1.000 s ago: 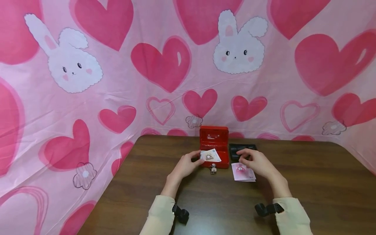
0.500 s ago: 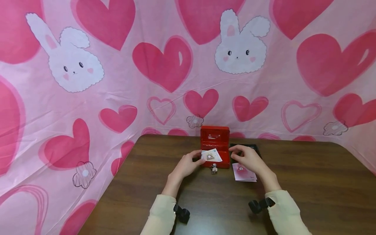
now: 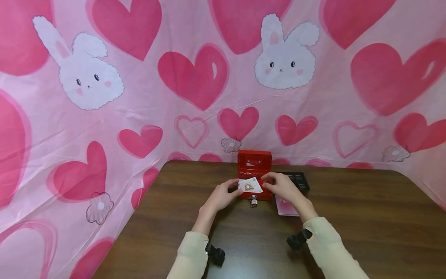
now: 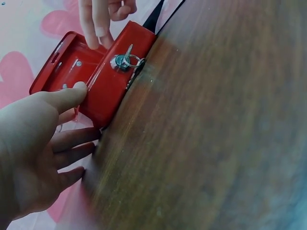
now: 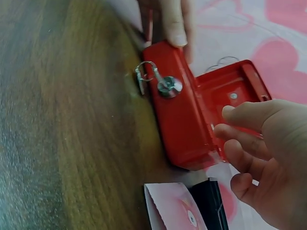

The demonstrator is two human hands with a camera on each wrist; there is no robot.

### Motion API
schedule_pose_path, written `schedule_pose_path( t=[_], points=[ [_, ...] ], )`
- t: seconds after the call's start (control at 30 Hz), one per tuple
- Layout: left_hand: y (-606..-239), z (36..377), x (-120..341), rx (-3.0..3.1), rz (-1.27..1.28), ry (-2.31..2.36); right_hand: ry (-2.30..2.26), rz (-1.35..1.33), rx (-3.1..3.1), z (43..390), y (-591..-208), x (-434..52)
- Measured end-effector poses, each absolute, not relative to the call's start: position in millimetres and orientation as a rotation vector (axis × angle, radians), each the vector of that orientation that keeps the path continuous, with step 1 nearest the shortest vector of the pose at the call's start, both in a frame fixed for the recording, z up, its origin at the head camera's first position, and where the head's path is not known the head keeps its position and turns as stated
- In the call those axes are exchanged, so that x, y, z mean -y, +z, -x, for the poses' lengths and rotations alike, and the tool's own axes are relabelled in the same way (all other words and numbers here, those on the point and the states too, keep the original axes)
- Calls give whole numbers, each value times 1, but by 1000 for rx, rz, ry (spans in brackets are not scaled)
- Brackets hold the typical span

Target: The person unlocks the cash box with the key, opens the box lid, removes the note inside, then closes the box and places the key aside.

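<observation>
A red metal cash box [image 3: 254,159] stands with its lid up at the table's far side. A key on a ring [image 4: 128,53] sits in its front lock. Pale banknotes [image 3: 252,185] lie inside. My left hand [image 3: 223,195] grips the box's left end, thumb on the front rim and other fingers along the outer side. Above the box's right part is my right hand [image 3: 285,189], its fingers loosely bent. In the right wrist view nothing shows between that hand's thumb and fingers; from the left wrist its fingertips are partly hidden behind the box front.
A black compartment tray [image 3: 301,180] lies right of the box, partly behind my right hand. In front of it is a folded pink banknote [image 3: 286,209], partly covered by the right hand. A pink heart-patterned cloth [image 3: 195,77] hangs behind the wooden table [image 3: 251,240].
My right hand has moved left from over the black tray to over the cash box, uncovering part of the tray. The left hand stays at the box's left end.
</observation>
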State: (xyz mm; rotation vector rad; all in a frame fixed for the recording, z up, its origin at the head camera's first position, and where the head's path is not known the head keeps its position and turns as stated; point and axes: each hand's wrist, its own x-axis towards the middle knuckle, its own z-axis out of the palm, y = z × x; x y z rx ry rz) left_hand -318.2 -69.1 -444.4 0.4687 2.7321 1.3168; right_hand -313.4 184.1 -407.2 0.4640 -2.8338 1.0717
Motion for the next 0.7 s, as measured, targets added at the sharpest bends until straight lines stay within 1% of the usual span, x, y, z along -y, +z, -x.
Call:
schedule_pose_path(
  t=[0.43, 0.7],
  points=[
    [-448, 320, 70, -2728, -465, 1345, 1027, -411, 2918, 328, -411, -170],
    [-447, 320, 70, -2749, -518, 1339, 974, -390, 2924, 331, -417, -170]
  ],
)
